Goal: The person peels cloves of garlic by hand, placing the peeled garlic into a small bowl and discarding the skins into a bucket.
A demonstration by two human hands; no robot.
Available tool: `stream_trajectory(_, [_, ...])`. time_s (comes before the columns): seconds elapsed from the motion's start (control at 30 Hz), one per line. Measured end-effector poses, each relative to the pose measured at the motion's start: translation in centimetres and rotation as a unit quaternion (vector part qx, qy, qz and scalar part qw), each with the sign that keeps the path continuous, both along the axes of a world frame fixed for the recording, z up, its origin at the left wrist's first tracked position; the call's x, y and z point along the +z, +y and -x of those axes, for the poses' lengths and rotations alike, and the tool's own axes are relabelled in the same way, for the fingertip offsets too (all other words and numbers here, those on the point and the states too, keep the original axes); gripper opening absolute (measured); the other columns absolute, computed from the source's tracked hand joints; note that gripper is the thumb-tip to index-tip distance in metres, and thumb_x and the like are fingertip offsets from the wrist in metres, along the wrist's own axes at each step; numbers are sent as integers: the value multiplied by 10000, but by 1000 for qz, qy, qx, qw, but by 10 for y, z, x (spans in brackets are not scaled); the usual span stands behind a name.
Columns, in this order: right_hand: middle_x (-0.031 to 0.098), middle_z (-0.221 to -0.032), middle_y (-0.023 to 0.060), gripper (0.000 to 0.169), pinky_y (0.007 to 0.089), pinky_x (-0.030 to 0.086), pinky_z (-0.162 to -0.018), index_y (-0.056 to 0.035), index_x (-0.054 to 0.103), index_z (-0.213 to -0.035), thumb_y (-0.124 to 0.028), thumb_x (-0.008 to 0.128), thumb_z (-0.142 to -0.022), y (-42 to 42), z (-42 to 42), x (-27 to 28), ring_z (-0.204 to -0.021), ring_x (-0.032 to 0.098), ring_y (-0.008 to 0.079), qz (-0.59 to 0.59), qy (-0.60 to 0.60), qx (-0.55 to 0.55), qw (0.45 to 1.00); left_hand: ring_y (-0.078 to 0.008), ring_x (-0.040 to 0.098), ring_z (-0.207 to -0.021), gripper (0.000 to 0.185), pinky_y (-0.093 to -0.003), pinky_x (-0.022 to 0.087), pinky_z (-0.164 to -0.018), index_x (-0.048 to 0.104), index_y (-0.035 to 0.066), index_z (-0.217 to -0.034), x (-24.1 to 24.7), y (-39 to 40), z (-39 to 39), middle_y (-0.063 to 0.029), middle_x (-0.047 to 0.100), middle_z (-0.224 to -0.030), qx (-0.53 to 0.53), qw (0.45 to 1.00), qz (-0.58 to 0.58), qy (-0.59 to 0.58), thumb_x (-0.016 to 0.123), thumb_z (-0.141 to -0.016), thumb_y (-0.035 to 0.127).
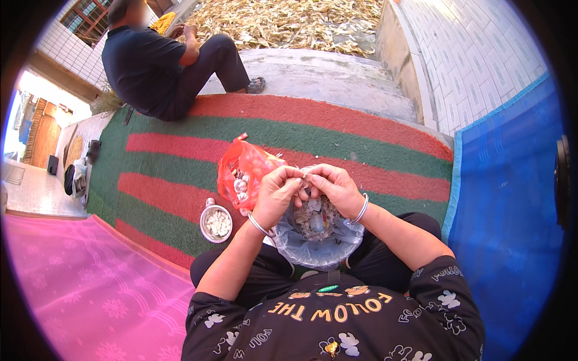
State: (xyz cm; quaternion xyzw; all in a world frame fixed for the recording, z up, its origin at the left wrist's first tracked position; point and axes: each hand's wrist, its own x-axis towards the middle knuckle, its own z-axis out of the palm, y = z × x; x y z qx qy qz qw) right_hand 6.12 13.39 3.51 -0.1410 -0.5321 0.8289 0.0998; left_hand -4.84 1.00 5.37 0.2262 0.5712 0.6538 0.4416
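My left hand (279, 194) and my right hand (333, 187) meet at the fingertips, pinching a small pale piece of garlic (305, 174) between them. Most of that piece is hidden by the fingers. Below them, between my legs, stands a bin lined with a clear plastic bag (311, 258), holding papery garlic skins (311, 225) and other litter. A red plastic bag (230, 164) of whole garlic bulbs (241, 185) lies open beside my left hand. Nearer my left knee, a metal bowl (203, 228) contains peeled garlic cloves (218, 223).
A garlic bulb (210, 202) lies by the bowl on the striped red and green carpet (158, 189). Another person (149, 67) sits at the far left by concrete steps (316, 81). Dry corn husks (289, 22) cover the ground beyond. Pink (90, 289) and blue (505, 216) curtains hang at the sides.
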Motion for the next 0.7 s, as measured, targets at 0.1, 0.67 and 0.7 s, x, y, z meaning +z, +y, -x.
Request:
stream_trajectory(0.1, [551,-740,-16,160,184,430,-583,-24,570,-938,-162,516,-876,2,0,6,-618,488,23,81,-33,-9,996,-82,541,-575,109,-192,438,-480,552,7,-921,2,1,1,-27,564,-679,4,1000,-1,-1,483,-860,65])
stream_trajectory(0.67, [551,-766,4,114,210,452,-612,3,548,-924,-58,537,-828,3,-6,6,-692,522,60,-87,-25,25,996,7,404,-544,133,-151,301,-451,566,5,-877,-8,3,-4,47,495,-635,-43,952,19,302,539,-860,134])
stream_trajectory(0.7, [549,-768,5,107,213,455,-618,5,546,-920,-48,527,-828,2,-7,7,-696,525,63,-86,-17,25,996,-9,416,-549,139,-167,320,-464,558,8,-831,-6,3,-4,33,501,-627,-46,970,37,236,534,-862,141])
